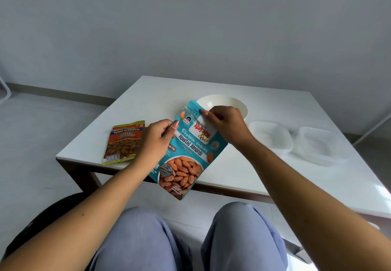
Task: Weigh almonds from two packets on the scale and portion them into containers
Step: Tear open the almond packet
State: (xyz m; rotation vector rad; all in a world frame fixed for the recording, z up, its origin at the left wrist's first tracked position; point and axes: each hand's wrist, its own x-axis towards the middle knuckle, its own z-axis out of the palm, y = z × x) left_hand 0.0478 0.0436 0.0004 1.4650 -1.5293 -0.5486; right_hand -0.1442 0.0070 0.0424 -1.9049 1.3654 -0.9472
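Note:
I hold a teal packet of roasted almonds tilted above the near edge of the white table. My left hand grips its left side. My right hand pinches the packet's top right corner. A smaller yellow-and-red packet of salted almonds lies flat on the table to the left. A cream bowl stands behind the teal packet, partly hidden by it and my right hand. Two clear plastic containers sit to the right. No scale is visible.
The table's far edge stands close to a grey wall. My knees in grey trousers are just below the table's near edge. Pale floor lies to the left.

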